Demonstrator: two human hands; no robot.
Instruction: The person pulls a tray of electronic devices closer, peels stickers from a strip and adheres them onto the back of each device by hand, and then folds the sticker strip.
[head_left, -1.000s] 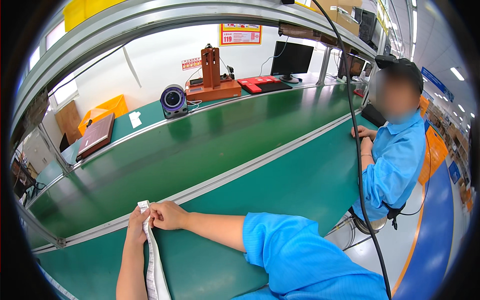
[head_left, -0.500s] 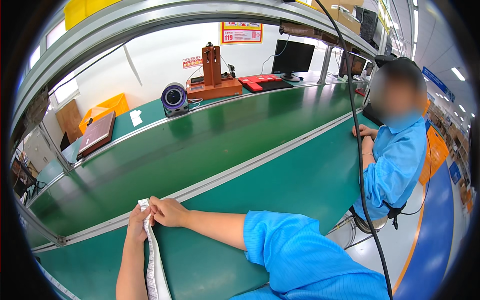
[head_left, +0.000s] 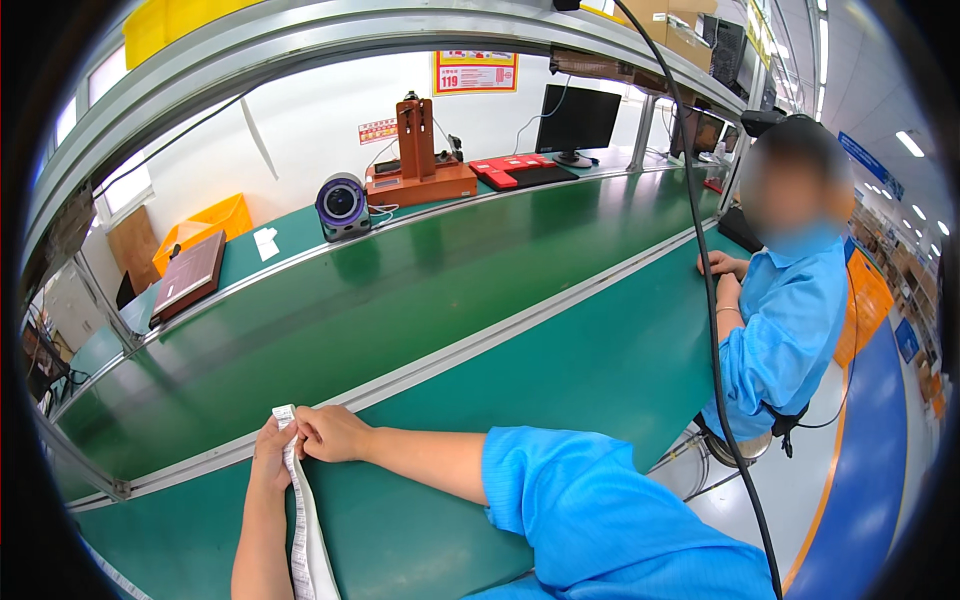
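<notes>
A long white strip of printed labels (head_left: 304, 530) runs up from the lower edge of the head view, over the green bench top. Near its upper end my left hand (head_left: 268, 452) is closed on it, the short tip sticking out above the fingers. My right hand (head_left: 335, 433) is bent inward beside the left, its fingers curled and pinched at the strip's right edge. What lies between the right fingertips is hidden. Both hands are over the bench close to the metal rail (head_left: 400, 387).
Beyond the rail runs a green conveyor belt (head_left: 430, 290). On the far shelf stand a round-faced purple-rimmed device (head_left: 342, 204), an orange-brown fixture (head_left: 420, 183) and a monitor (head_left: 578, 118). A black cable (head_left: 715, 330) hangs at right, before a seated co-worker in blue (head_left: 785, 310).
The view has shifted slightly. Both hands stay together at the top of the label strip, with only a small movement of the right fingers.
</notes>
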